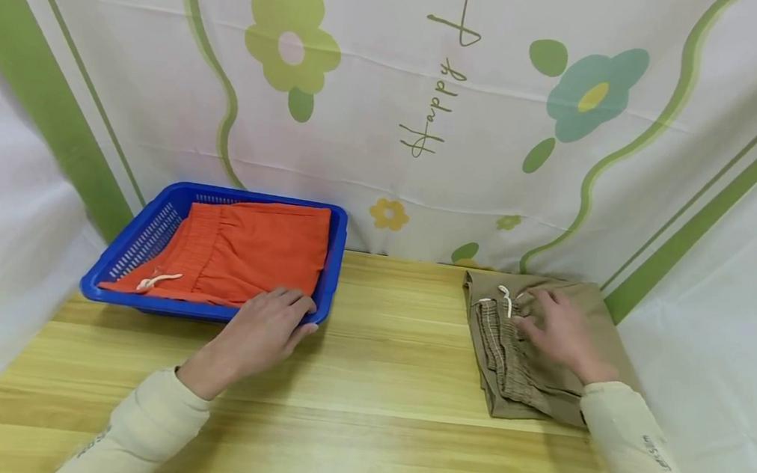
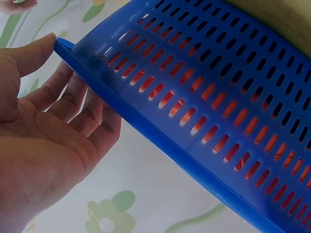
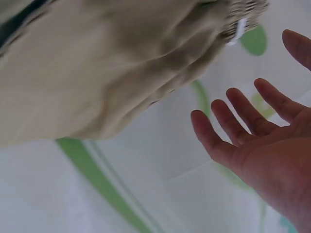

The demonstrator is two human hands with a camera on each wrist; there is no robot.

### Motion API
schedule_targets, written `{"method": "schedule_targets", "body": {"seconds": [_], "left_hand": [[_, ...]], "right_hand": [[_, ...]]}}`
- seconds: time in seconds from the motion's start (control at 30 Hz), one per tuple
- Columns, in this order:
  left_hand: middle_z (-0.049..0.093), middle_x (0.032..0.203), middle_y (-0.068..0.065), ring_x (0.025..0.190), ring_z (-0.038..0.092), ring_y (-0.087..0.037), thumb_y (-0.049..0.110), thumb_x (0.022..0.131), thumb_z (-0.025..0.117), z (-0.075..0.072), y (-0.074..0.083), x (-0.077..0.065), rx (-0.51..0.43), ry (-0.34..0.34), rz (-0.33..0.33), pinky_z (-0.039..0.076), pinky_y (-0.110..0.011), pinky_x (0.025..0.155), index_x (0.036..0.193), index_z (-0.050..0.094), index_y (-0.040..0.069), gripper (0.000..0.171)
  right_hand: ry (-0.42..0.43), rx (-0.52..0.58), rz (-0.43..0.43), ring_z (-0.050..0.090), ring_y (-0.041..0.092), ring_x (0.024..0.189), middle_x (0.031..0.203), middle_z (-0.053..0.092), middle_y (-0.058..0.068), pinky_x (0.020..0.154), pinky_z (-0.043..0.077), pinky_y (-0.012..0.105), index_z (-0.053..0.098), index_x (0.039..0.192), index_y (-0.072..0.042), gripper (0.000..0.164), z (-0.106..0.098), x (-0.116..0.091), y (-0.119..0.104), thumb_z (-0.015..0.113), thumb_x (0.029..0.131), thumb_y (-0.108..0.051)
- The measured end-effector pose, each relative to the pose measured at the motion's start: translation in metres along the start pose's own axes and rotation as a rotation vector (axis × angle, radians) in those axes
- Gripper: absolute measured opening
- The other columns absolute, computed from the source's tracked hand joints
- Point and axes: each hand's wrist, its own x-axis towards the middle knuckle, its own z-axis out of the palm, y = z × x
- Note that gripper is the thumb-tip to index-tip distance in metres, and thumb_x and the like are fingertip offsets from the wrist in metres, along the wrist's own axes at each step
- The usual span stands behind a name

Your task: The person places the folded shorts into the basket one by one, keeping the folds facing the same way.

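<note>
A blue plastic basket (image 1: 338, 263) stands at the left, with a folded pair of orange drawstring pants (image 1: 269, 249) lying in it. My left hand (image 1: 262, 328) grips the basket's near right corner. In the left wrist view, the thumb of the left hand (image 2: 53, 111) touches the rim's corner and the other fingertips pass behind the rim. Khaki drawstring pants (image 1: 540, 401), folded with a white cord at the waistband, lie on the table at the right. Just over them is my right hand (image 1: 562, 331); its fingers (image 3: 226, 116) are spread and hold nothing in the right wrist view.
The wooden table (image 1: 373, 371) extends between the basket and the khaki pants. A white cloth backdrop (image 1: 375, 116) with printed flowers hangs behind, and white cloth also covers both sides.
</note>
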Motion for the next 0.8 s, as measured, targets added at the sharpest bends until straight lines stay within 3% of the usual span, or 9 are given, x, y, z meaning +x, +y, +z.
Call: {"method": "schedule_targets", "body": {"seconds": [0.17,0.4,0.6,0.8], "left_hand": [[0.067,0.100,-0.009,0.090,0.061,-0.027,0.024,0.096,0.073,0.001,0.000,0.000,-0.002,-0.018,-0.014,0.056,-0.043,0.079,0.107,0.069,0.004,0.023],[0.067,0.101,-0.009,0.090,0.061,-0.027,0.024,0.096,0.073,0.001,0.000,0.000,-0.002,-0.014,-0.017,0.055,-0.044,0.080,0.108,0.069,0.004,0.023],[0.067,0.101,-0.009,0.091,0.061,-0.028,0.024,0.096,0.073,0.002,0.001,0.000,-0.003,-0.015,-0.021,0.055,-0.044,0.081,0.109,0.069,0.004,0.024],[0.066,0.101,-0.008,0.091,0.061,-0.027,0.024,0.097,0.072,0.001,0.002,0.000,-0.012,-0.024,-0.032,0.055,-0.045,0.082,0.109,0.068,0.004,0.024]], "right_hand": [[-0.070,-0.019,0.055,0.032,0.067,0.127,0.142,0.035,0.046,0.100,0.026,0.079,0.036,0.149,0.010,0.079,-0.001,-0.006,0.024,0.071,0.096,-0.036],[-0.205,0.011,0.085,0.037,0.070,0.121,0.139,0.033,0.050,0.092,0.035,0.079,0.033,0.152,0.009,0.091,0.012,-0.014,0.044,0.071,0.093,-0.049],[-0.213,-0.010,0.043,0.039,0.068,0.122,0.139,0.038,0.048,0.095,0.036,0.076,0.038,0.150,0.009,0.084,0.025,-0.015,0.047,0.072,0.093,-0.043],[-0.211,-0.026,0.010,0.041,0.067,0.122,0.136,0.043,0.047,0.094,0.038,0.075,0.042,0.148,0.008,0.079,0.029,-0.013,0.036,0.072,0.094,-0.042]]}}
